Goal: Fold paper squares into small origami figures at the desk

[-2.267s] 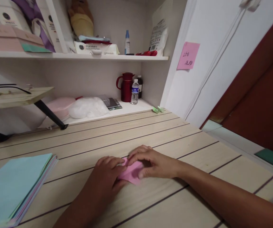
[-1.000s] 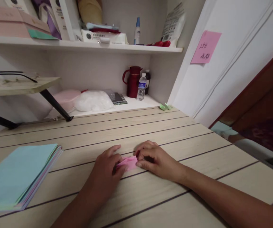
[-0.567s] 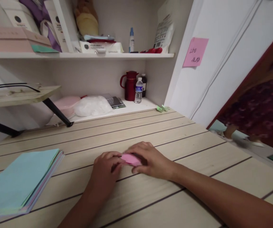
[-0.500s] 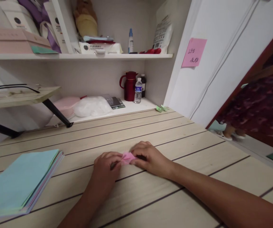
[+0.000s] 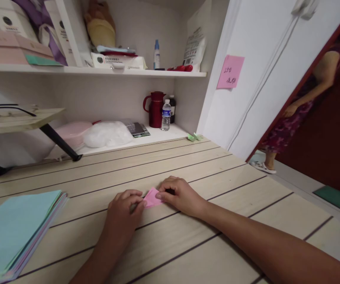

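Observation:
A small folded pink paper (image 5: 152, 197) lies on the wooden table (image 5: 170, 244), between my two hands. My left hand (image 5: 126, 211) pinches its lower left corner between thumb and index finger. On the right side of the paper, my right hand (image 5: 180, 195) grips its edge, thumb on top and fingers curled. The paper shows a pointed, roughly triangular shape with its tip upward.
A stack of coloured paper (image 5: 18, 232) lies at the left. Small green folded papers (image 5: 194, 137) sit at the back edge. Behind stand a red jug (image 5: 156, 110) and a water bottle (image 5: 166, 116). A person (image 5: 303, 98) is at the right.
The pink paper now shows a larger, flatter pointed face between my hands. The view has shifted slightly to the right, and more of the person at the right is visible.

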### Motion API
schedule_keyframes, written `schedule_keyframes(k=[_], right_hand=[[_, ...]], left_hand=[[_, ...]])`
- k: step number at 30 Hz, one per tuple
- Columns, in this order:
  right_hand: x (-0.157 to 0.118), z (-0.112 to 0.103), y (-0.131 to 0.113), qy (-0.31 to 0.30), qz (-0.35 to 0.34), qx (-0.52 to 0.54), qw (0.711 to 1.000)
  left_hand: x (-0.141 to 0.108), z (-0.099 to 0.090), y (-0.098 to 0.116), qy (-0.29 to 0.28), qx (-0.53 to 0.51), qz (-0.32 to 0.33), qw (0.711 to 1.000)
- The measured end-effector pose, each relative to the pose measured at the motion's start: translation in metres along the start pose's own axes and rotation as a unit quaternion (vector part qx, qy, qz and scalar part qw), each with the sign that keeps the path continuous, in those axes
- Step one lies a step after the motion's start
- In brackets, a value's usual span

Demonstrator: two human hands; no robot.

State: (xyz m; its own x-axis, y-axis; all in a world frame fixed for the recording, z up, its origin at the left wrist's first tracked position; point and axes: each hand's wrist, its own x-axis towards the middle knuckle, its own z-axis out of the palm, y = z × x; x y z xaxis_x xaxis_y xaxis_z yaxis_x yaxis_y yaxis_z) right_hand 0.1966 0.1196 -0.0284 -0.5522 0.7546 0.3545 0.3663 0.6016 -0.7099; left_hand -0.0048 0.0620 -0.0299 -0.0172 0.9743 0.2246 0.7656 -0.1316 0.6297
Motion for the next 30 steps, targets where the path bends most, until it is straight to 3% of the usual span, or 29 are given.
schedule_keyframes(k=[12, 18, 30], right_hand=[[0.005, -0.002, 0.006, 0.017, 0.115, 0.127, 0.985], [0.007, -0.003, 0.008, 0.025, 0.1, 0.12, 0.987], [0.006, -0.005, 0.009, 0.013, 0.102, 0.115, 0.988]], left_hand=[[0.003, 0.002, 0.006, 0.012, 0.036, 0.001, 0.999], [0.011, 0.005, 0.006, 0.043, 0.007, -0.009, 0.999], [0.014, 0.005, 0.003, 0.027, -0.036, -0.036, 0.998]])
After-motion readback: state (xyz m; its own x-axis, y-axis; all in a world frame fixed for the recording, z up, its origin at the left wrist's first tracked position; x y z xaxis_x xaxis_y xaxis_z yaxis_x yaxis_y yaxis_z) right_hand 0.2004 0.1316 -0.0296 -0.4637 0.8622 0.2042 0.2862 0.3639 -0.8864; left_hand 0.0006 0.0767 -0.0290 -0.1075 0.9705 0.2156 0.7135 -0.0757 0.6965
